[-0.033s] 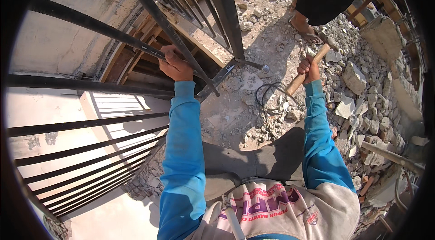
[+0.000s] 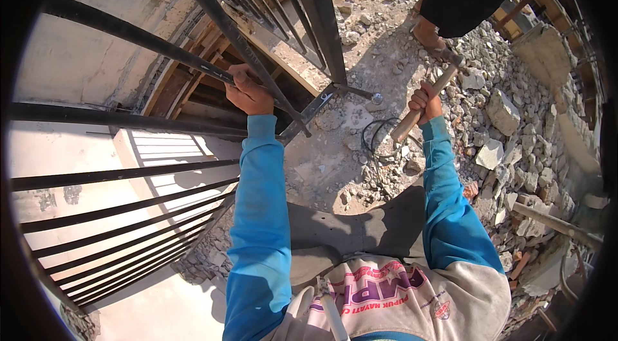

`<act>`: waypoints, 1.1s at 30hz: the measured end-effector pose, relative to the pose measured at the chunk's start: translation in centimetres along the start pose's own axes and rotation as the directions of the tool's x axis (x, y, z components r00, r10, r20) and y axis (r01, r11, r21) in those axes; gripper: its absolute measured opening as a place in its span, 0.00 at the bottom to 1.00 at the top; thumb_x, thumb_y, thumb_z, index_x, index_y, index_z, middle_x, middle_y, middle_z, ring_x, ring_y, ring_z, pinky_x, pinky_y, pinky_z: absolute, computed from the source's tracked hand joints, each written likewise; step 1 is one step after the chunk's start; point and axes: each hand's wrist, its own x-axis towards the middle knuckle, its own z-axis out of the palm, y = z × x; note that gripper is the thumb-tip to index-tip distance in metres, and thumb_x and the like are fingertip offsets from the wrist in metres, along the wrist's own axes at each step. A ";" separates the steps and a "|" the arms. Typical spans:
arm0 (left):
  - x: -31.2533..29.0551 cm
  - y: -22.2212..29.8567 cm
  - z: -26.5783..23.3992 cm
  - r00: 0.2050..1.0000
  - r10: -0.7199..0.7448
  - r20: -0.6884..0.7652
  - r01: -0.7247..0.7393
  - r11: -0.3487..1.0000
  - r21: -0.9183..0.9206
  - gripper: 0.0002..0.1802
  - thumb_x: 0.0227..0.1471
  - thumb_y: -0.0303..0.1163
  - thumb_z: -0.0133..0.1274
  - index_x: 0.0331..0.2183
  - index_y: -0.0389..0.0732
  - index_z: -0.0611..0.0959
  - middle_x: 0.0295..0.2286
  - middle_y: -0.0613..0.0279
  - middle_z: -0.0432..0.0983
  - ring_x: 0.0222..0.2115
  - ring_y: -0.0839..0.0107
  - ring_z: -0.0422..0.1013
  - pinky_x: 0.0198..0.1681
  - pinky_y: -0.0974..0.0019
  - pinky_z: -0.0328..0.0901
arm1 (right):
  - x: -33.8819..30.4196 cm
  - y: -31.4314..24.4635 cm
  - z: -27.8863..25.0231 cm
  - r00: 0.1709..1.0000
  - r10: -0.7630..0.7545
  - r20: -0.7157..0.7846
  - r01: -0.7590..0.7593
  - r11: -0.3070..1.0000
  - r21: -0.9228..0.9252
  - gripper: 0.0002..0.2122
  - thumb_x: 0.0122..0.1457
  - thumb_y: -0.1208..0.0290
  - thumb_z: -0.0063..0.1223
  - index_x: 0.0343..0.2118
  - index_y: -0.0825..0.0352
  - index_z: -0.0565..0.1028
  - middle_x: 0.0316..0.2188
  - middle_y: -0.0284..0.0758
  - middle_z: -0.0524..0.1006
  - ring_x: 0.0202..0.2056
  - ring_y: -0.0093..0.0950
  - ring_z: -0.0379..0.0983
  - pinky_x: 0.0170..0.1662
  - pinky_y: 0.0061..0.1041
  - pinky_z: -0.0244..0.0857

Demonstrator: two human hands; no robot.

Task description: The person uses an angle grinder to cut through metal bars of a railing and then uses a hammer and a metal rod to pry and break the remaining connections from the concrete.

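Observation:
My right hand (image 2: 426, 103) is closed around the wooden handle of a hammer (image 2: 444, 78). The hammer is raised over the rubble, its dark head up and to the right and the handle's butt down and to the left. My left hand (image 2: 250, 91) is wrapped round a black metal bar (image 2: 161, 45) of a grille, close to where a slanting bar (image 2: 257, 67) passes. What lies inside the left palm is hidden. A flat metal piece (image 2: 312, 112) with a rod across its end lies below the upright dark post (image 2: 318, 13).
Broken concrete chunks (image 2: 502, 112) cover the ground at right. A person's sandalled foot (image 2: 430, 35) stands at the far side, near the hammer head. A thin dark cable (image 2: 370, 138) lies coiled on the ground. More grille bars (image 2: 129, 209) stretch across the left, beside a pale wall.
My right hand and the hammer have shifted a little to the left, and the hammer head has swung left with them. The left hand has stayed in place on the bar.

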 end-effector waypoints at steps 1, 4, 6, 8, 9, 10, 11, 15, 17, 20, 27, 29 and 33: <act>0.2 0.1 -0.1 1.000 -0.009 -0.004 0.009 1.000 -0.003 0.28 0.61 0.52 0.36 0.20 0.40 0.72 0.15 0.69 0.61 0.17 0.78 0.58 0.20 0.71 0.51 | -2.5 3.0 0.7 0.950 0.308 0.040 -0.297 0.939 -0.174 0.16 0.61 0.70 0.40 0.16 0.56 0.54 0.10 0.20 0.48 0.11 0.16 0.46 0.16 0.19 0.44; 0.2 1.0 0.0 0.999 -0.034 -0.007 0.034 0.999 0.022 0.28 0.61 0.52 0.36 0.20 0.40 0.72 0.14 0.70 0.59 0.17 0.79 0.58 0.20 0.71 0.50 | -1.9 3.3 -3.1 0.883 0.469 0.010 -0.451 0.855 -0.257 0.17 0.62 0.68 0.42 0.17 0.54 0.55 0.10 0.19 0.47 0.11 0.13 0.43 0.14 0.18 0.41; 0.2 1.5 0.3 0.997 -0.074 -0.006 0.074 0.995 -0.066 0.28 0.61 0.52 0.37 0.20 0.40 0.71 0.14 0.70 0.59 0.17 0.79 0.57 0.20 0.71 0.50 | -1.0 -0.1 -5.7 0.887 0.462 -0.014 -0.451 0.857 -0.251 0.16 0.63 0.67 0.42 0.17 0.54 0.56 0.10 0.18 0.48 0.11 0.12 0.43 0.13 0.17 0.41; 0.4 1.3 0.2 0.996 -0.092 -0.004 0.092 0.992 -0.081 0.28 0.61 0.53 0.37 0.20 0.40 0.71 0.14 0.70 0.59 0.17 0.79 0.57 0.20 0.71 0.50 | -0.3 -5.2 -8.4 0.948 0.317 0.000 -0.312 0.933 -0.179 0.15 0.63 0.65 0.43 0.18 0.53 0.57 0.11 0.17 0.49 0.11 0.12 0.44 0.13 0.16 0.42; 0.2 0.9 0.0 0.995 -0.096 0.003 0.096 0.994 -0.050 0.29 0.61 0.53 0.37 0.20 0.40 0.71 0.14 0.70 0.59 0.17 0.80 0.57 0.20 0.71 0.50 | -0.1 -6.5 -8.9 0.974 0.223 0.033 -0.217 0.967 -0.130 0.15 0.63 0.64 0.44 0.19 0.53 0.57 0.11 0.17 0.49 0.11 0.11 0.44 0.13 0.16 0.43; 0.3 0.6 -0.7 0.996 -0.089 0.013 0.089 0.996 0.000 0.29 0.60 0.54 0.37 0.20 0.40 0.71 0.14 0.70 0.60 0.17 0.80 0.58 0.20 0.72 0.50 | 0.0 -6.8 -7.6 0.992 0.127 0.018 -0.124 0.985 -0.117 0.15 0.63 0.64 0.44 0.19 0.54 0.57 0.11 0.17 0.49 0.11 0.11 0.45 0.13 0.16 0.44; 0.3 0.4 -1.2 0.998 -0.069 0.003 0.069 0.997 0.018 0.29 0.60 0.54 0.37 0.20 0.40 0.71 0.14 0.70 0.60 0.17 0.80 0.58 0.20 0.72 0.50 | 0.3 -6.7 -6.3 0.999 0.032 0.002 -0.031 0.994 -0.105 0.15 0.63 0.64 0.44 0.19 0.54 0.57 0.11 0.18 0.50 0.11 0.11 0.45 0.13 0.16 0.44; 0.3 1.1 0.3 1.000 0.000 -0.029 0.000 1.000 0.000 0.30 0.60 0.55 0.37 0.20 0.39 0.70 0.15 0.69 0.60 0.17 0.79 0.58 0.21 0.72 0.51 | -2.1 2.1 -0.8 0.948 0.316 0.039 -0.302 0.931 -0.203 0.15 0.62 0.68 0.41 0.18 0.56 0.56 0.11 0.20 0.49 0.11 0.15 0.46 0.16 0.19 0.43; -0.2 0.7 -0.2 1.000 -0.007 -0.029 0.007 1.000 0.016 0.30 0.60 0.55 0.37 0.20 0.39 0.70 0.15 0.69 0.61 0.18 0.78 0.59 0.21 0.72 0.51 | -2.6 3.5 -2.4 0.906 0.423 0.027 -0.400 0.873 -0.278 0.15 0.62 0.67 0.42 0.18 0.55 0.56 0.10 0.19 0.48 0.11 0.15 0.44 0.16 0.19 0.42; 0.3 0.9 0.3 1.000 -0.006 -0.014 0.007 0.999 0.053 0.32 0.59 0.57 0.36 0.20 0.39 0.71 0.15 0.68 0.61 0.18 0.78 0.60 0.21 0.71 0.52 | -1.6 3.3 -4.6 0.892 0.445 -0.075 -0.441 0.823 -0.358 0.14 0.61 0.67 0.43 0.19 0.53 0.57 0.11 0.19 0.47 0.11 0.15 0.43 0.16 0.19 0.40; -0.1 1.3 -0.3 0.995 -0.098 -0.022 0.098 0.995 0.011 0.29 0.59 0.55 0.39 0.22 0.39 0.72 0.15 0.68 0.63 0.18 0.77 0.61 0.21 0.71 0.56 | -0.8 13.1 -18.4 0.848 0.201 -0.491 -0.483 0.674 -0.559 0.06 0.54 0.68 0.51 0.25 0.63 0.70 0.11 0.28 0.59 0.11 0.25 0.57 0.15 0.30 0.56; 0.2 0.8 -0.5 0.998 -0.067 0.004 0.067 0.997 0.031 0.28 0.59 0.54 0.40 0.23 0.39 0.72 0.16 0.67 0.64 0.18 0.77 0.62 0.22 0.71 0.57 | -0.6 16.4 -20.5 0.879 0.045 -0.475 -0.442 0.451 -0.775 0.10 0.51 0.65 0.55 0.25 0.68 0.72 0.12 0.34 0.66 0.14 0.34 0.67 0.20 0.39 0.64; -0.1 -0.1 -0.2 0.997 -0.082 -0.010 0.082 0.996 0.043 0.24 0.58 0.51 0.43 0.27 0.37 0.73 0.15 0.64 0.66 0.17 0.73 0.65 0.21 0.69 0.59 | -1.0 16.6 -20.4 0.952 -0.294 -0.090 -0.200 -0.371 -0.907 0.27 0.46 0.61 0.63 0.45 0.75 0.69 0.32 0.47 0.72 0.35 0.45 0.71 0.40 0.41 0.66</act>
